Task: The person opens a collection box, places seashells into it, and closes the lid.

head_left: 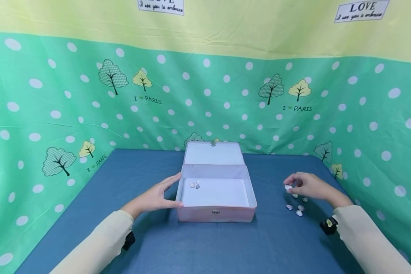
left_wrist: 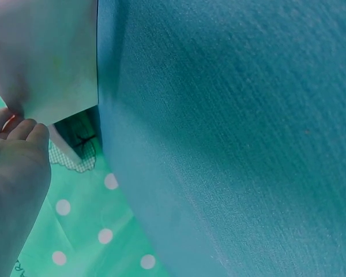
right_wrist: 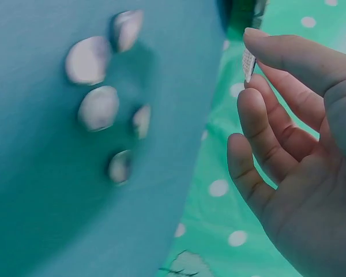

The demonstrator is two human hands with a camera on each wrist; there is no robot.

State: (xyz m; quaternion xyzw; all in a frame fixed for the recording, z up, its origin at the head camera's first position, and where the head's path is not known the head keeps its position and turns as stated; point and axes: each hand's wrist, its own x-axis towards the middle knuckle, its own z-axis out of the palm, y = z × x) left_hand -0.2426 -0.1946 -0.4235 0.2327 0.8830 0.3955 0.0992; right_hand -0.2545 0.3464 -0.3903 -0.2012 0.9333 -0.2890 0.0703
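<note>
An oblong pinkish case point(head_left: 215, 214) with a metal clasp sits with its lid point(head_left: 213, 153) raised at the back. Small pale shells point(head_left: 192, 185) lie in its left part. My left hand point(head_left: 153, 196) rests against the case's left side, fingers extended, thumb at the front corner. In the left wrist view its fingertips point(left_wrist: 37, 131) meet the case's wall. To the right, my right hand point(head_left: 309, 186) pinches a pale ribbed shell point(right_wrist: 249, 62) between thumb and fingers, above the other shells. Several whitish shells point(right_wrist: 99, 108) lie spread on the table beneath it.
A blue cloth covers the table point(head_left: 222, 247). Behind it and along the sides hangs a green and yellow curtain point(head_left: 205, 110) with white dots and printed trees. The raised lid stands close to the curtain.
</note>
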